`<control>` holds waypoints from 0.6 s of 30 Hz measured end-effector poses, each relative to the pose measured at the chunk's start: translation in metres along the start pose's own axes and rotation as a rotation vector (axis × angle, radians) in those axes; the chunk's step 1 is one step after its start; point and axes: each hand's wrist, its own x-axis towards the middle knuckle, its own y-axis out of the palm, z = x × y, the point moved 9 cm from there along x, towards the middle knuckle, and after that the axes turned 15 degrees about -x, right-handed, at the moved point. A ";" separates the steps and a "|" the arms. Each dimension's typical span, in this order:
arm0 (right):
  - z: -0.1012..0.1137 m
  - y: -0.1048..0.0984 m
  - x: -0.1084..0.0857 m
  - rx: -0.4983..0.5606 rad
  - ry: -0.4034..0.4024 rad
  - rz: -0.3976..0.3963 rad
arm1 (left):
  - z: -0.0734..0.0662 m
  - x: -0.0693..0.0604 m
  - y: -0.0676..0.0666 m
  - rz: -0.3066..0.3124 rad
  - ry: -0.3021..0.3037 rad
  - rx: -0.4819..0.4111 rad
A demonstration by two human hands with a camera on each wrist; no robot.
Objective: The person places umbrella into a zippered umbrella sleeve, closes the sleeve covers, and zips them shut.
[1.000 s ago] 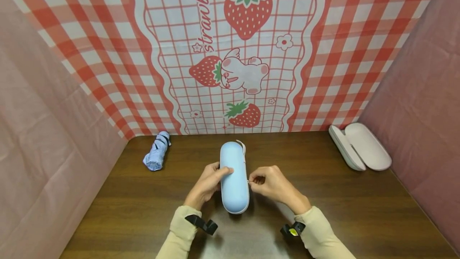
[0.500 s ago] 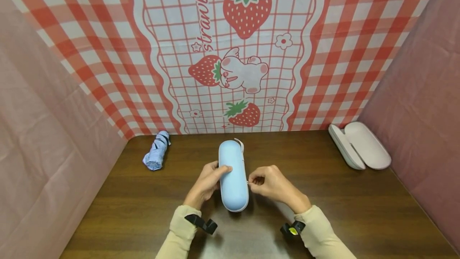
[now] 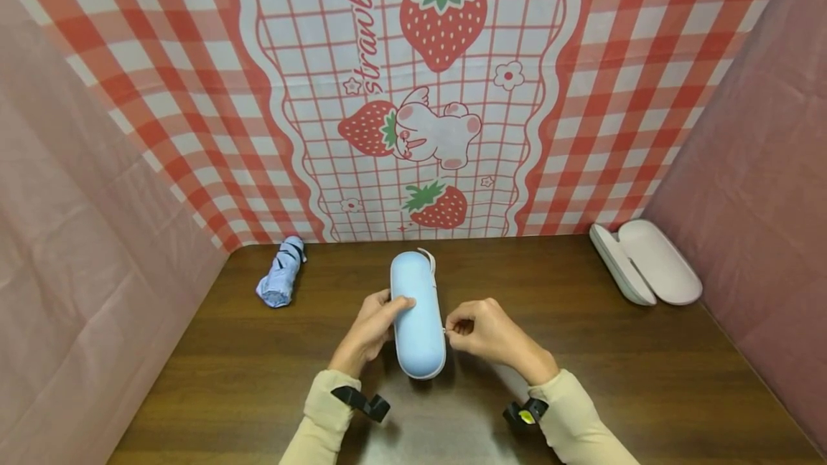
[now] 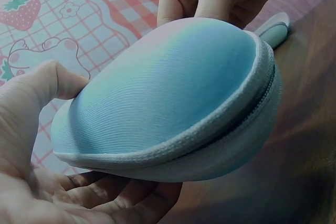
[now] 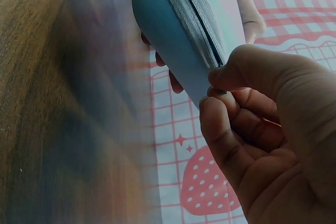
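A light blue, rounded zip case (image 3: 418, 329) with pale edging is held up over the table in the head view. My left hand (image 3: 370, 327) grips it from the left side, thumb on top and fingers underneath. My right hand (image 3: 491, 332) pinches the zipper pull at the case's right side; the fingertips mostly hide the pull. In the right wrist view, the zipper (image 5: 202, 17) shows as a dark line between pale tapes, running up to the pinching fingers. A narrow dark gap with teeth (image 4: 257, 106) runs along the case's near end in the left wrist view.
A folded blue umbrella (image 3: 283, 273) lies at the back left. Toward the back right rests a pale, open hinged case (image 3: 662, 260). Checked strawberry cloth (image 3: 439, 128) hangs behind the wooden table (image 3: 226, 379), with pink cloth at both sides.
The blue zip case has shifted slightly left and tilted a little, its far end leaning left. My left hand moved slightly with it. My right hand stays nearly in place, still pinching the pull.
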 end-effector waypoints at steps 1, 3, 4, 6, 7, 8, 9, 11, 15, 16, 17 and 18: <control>0.000 0.000 0.000 0.000 -0.002 -0.001 | 0.000 0.000 0.000 -0.002 0.000 -0.002; 0.000 0.000 0.000 -0.001 -0.005 -0.005 | 0.000 0.000 0.000 -0.004 0.002 -0.007; 0.000 0.000 0.000 -0.001 -0.006 -0.006 | -0.001 0.000 0.000 -0.005 0.003 -0.009; 0.000 0.000 0.000 -0.004 -0.006 -0.007 | -0.001 0.000 0.000 -0.007 0.007 -0.010; 0.000 0.000 0.000 -0.004 -0.005 -0.006 | -0.001 0.000 -0.001 -0.011 0.003 -0.012; 0.000 0.000 0.000 -0.005 -0.004 -0.006 | -0.001 0.000 -0.001 -0.012 0.002 -0.013; 0.000 0.001 0.000 -0.005 -0.002 -0.004 | -0.001 0.000 -0.001 -0.013 0.002 -0.012; 0.001 0.001 0.000 -0.002 -0.002 0.000 | 0.000 0.000 -0.002 -0.016 0.001 -0.012; 0.004 0.001 0.000 0.007 -0.010 0.003 | -0.002 0.001 -0.005 -0.035 0.011 -0.020; 0.005 0.001 0.000 0.008 -0.013 0.002 | -0.003 0.001 -0.006 -0.043 0.015 -0.024; 0.006 0.000 0.000 0.008 -0.016 0.000 | -0.004 0.001 -0.007 -0.050 0.020 -0.027; 0.006 0.000 0.000 0.006 -0.019 -0.002 | -0.005 0.001 -0.007 -0.056 0.025 -0.031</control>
